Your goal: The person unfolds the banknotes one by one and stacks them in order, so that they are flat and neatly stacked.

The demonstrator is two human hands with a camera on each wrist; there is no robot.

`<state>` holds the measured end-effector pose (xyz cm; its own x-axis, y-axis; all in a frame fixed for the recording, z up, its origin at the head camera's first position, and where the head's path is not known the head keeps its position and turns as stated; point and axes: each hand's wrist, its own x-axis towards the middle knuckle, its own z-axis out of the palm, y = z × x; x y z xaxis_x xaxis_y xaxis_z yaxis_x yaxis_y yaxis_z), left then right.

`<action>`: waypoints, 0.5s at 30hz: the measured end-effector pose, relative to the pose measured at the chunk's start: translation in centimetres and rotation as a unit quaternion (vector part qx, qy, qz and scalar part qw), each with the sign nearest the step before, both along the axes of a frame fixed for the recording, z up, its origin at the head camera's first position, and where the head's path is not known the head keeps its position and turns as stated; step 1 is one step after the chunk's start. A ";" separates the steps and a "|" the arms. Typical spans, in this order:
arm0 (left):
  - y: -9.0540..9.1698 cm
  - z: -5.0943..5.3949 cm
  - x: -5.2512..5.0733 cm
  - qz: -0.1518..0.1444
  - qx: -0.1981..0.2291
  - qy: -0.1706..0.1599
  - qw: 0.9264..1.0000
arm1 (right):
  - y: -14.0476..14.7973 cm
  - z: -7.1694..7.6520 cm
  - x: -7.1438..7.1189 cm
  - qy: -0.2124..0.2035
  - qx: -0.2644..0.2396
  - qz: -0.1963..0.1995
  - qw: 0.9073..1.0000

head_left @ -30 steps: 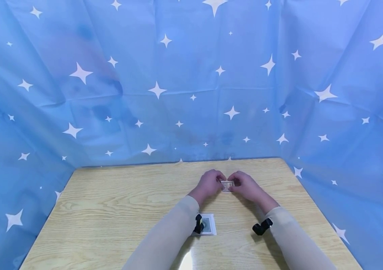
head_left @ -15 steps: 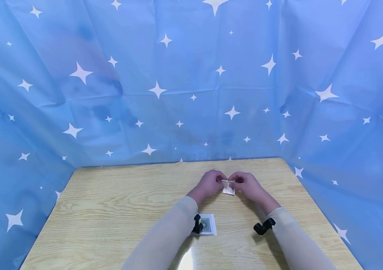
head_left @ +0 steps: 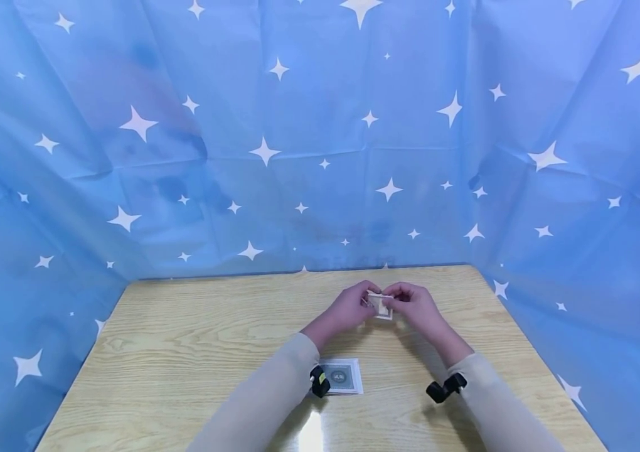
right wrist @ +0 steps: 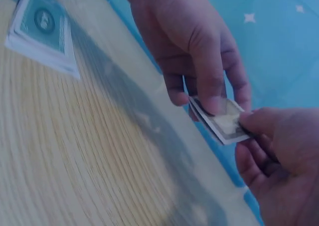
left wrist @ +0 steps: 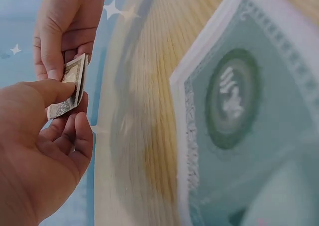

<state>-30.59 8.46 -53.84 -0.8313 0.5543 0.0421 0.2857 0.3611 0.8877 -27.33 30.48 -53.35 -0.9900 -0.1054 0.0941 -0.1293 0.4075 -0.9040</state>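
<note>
A small folded banknote-like paper (head_left: 383,312), cream and grey with a white border, is held a little above the far right part of the table. My left hand (head_left: 347,307) pinches its left side between thumb and fingers. From the other side my right hand (head_left: 420,311) pinches it too, thumb on the near face. In the left wrist view the folded note (left wrist: 65,108) shows layers along its edge. The right wrist view also shows several layers in the folded note (right wrist: 233,131), with both thumbs on its upper face.
On the wooden table (head_left: 196,351), a stack of teal notes (head_left: 339,376) with a round emblem and white edges lies beside my left forearm. A blue star-patterned curtain (head_left: 320,125) stands behind and at both sides of the table.
Both hands have lifted the folded note slightly and tilted it, showing a different part of its face. My left forearm has shifted left, uncovering more of the teal stack.
</note>
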 end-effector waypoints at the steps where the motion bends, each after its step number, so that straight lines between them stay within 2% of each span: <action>1: -0.2 0.0 0.2 -0.001 0.004 -0.002 1.000 | -0.2 0.1 0.1 0.002 -0.003 -0.001 1.000; 9: -2.4 0.6 2.2 0.002 0.062 -0.037 0.997 | -2.1 1.4 1.5 -0.008 -0.041 -0.003 0.999; 15: -4.5 0.7 4.3 0.015 0.099 -0.052 0.994 | -3.6 2.2 2.6 -0.009 -0.047 0.029 0.998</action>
